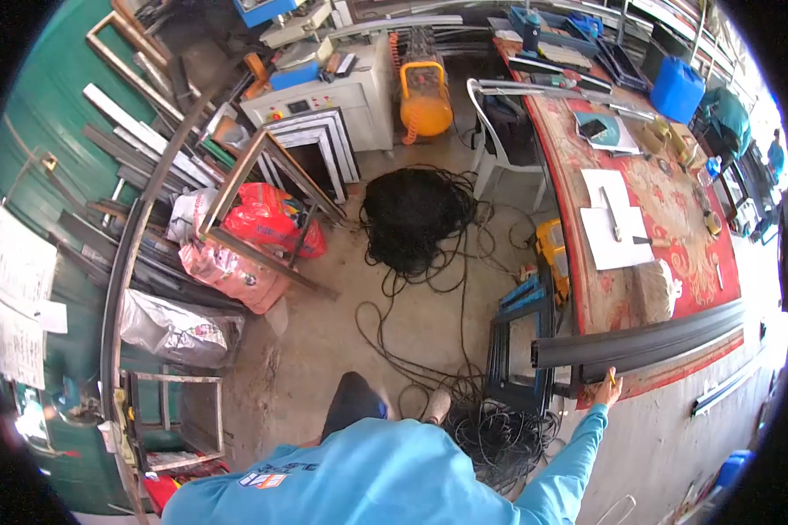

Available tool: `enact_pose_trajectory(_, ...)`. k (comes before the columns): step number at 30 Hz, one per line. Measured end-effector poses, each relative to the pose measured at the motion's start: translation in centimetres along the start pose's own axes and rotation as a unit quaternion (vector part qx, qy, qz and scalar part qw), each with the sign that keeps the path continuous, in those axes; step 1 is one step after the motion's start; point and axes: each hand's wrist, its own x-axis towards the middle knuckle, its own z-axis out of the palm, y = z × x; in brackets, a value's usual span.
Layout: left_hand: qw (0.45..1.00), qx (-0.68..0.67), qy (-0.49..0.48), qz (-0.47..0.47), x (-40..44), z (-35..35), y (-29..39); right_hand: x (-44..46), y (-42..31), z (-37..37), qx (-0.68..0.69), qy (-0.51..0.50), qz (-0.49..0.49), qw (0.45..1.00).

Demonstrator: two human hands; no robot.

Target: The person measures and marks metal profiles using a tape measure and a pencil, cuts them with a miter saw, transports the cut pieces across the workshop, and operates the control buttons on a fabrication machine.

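My right hand (pixel 606 389) is at the near edge of the work table, beside a long black metal profile (pixel 639 339) lying across the table's end. Its fingers look closed, with a small yellowish bit showing at the fingertips; what it is I cannot make out. Whether the fingers press on the profile is not clear. My left hand is out of sight, its arm hidden by my blue shirt. Close by on the red patterned tabletop (pixel 608 297) are white sheets of paper (pixel 619 241) and a wrapped bundle (pixel 655 293).
Coiled black cable (pixel 416 214) lies on the floor, with loose strands running toward my feet and a second tangle (pixel 508 437). Dark frames (pixel 517 350) lean beside the table. A white chair (pixel 508 153), an orange compressor (pixel 425 109) and plastic bags (pixel 254 232) stand around.
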Motion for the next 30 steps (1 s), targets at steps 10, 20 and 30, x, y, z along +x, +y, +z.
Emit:
enact_pose_trajectory(10,0.919,-0.382,-0.073,-0.070,7.4,-2.0,11.7,-17.3,-0.4,0.5,0.127,0.046,0.185,0.973)
enact_pose_trajectory(20,0.979,-0.162,0.092,0.082,21.6,-20.8,28.7,-25.8,-21.6,2.4,-0.051,-0.556,0.206,0.804)
enact_pose_trajectory(30,0.994,-0.108,0.027,-0.009,20.5,-25.2,36.1,-22.3,-31.2,6.3,0.116,-0.423,0.421,0.794)
